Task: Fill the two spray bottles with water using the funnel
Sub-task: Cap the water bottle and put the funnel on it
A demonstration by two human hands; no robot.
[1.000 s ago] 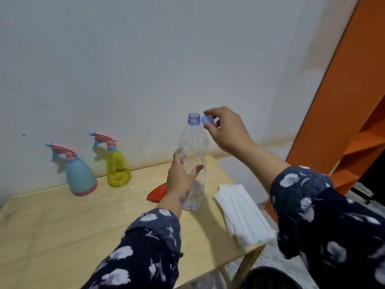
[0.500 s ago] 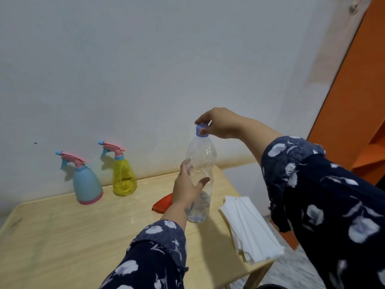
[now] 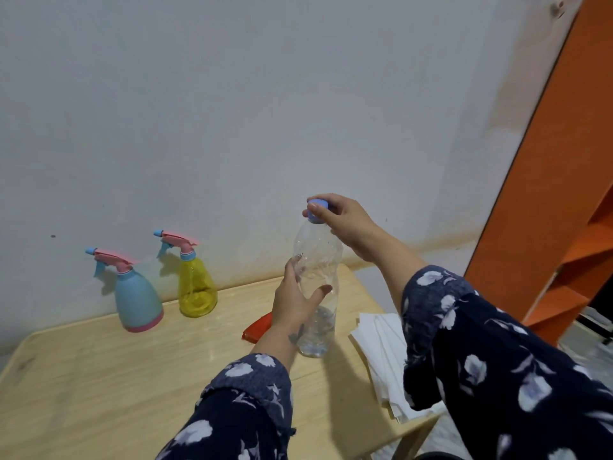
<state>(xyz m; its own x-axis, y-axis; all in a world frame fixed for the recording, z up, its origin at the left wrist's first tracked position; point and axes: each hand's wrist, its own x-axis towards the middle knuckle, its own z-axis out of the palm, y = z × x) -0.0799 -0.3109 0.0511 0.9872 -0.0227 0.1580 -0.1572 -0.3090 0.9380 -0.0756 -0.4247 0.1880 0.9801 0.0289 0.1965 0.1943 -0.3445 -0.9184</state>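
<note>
Clear unlabelled bottle (image 3: 316, 283) gripped by left hand (image 3: 293, 305), right hand (image 3: 345, 219) pinching its blue cap (image 3: 317, 210)

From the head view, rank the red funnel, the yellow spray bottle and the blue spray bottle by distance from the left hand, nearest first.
1. Red funnel: lying on the table just left of the left hand, partly hidden behind it.
2. Yellow spray bottle: further left, by the wall.
3. Blue spray bottle: farthest left, beside the yellow one.
</note>
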